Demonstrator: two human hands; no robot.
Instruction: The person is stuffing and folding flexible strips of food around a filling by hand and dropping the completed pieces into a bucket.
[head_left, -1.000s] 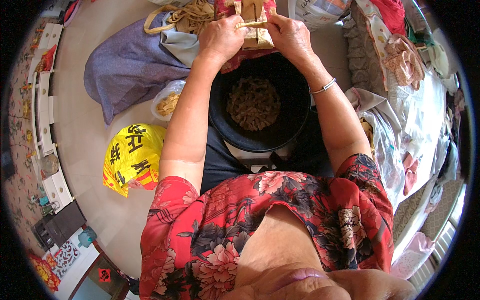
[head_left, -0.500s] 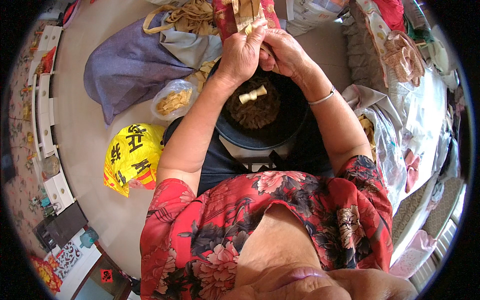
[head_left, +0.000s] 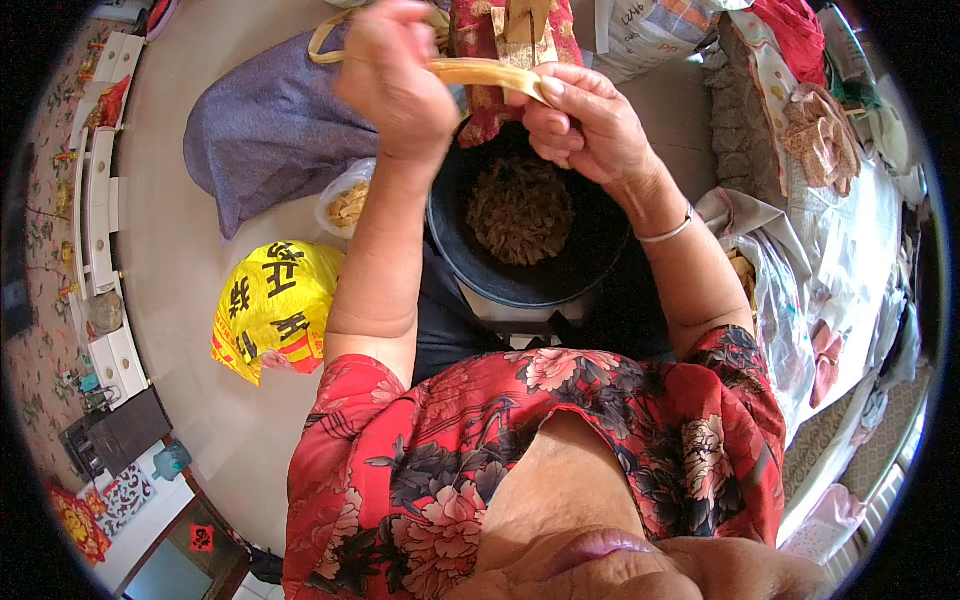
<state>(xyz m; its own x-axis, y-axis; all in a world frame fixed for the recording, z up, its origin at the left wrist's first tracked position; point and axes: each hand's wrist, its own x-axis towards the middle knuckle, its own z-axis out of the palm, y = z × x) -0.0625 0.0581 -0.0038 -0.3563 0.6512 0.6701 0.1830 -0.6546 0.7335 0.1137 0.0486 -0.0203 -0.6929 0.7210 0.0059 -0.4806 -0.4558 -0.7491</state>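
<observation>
A flat yellowish strip [head_left: 485, 72] stretches between my two hands, above the far rim of a black tub [head_left: 455, 255]. My right hand [head_left: 590, 125] pinches its right end between thumb and fingers. Closed and smeared by motion, my left hand [head_left: 395, 85] is raised at the strip's other end; its fingertips are hard to make out. Brown shrivelled scraps [head_left: 520, 210] lie in the bottom of the tub. Just beyond my hands, a wooden board [head_left: 520, 45] with a dark slit rests on a red patterned cloth [head_left: 475, 100].
To the left are a blue-grey cloth [head_left: 270, 130], a clear bag of yellowish pieces [head_left: 347, 205] and a yellow plastic bag [head_left: 280, 305]. Clear plastic bags [head_left: 775, 300] and heaped fabrics [head_left: 820, 140] crowd the right side. A white woven sack [head_left: 655, 35] stands at the far right.
My hands, earlier together at the board, have moved apart, the left up and leftward, with the strip now stretched between them. A pale bow-shaped piece seen over the tub is no longer visible.
</observation>
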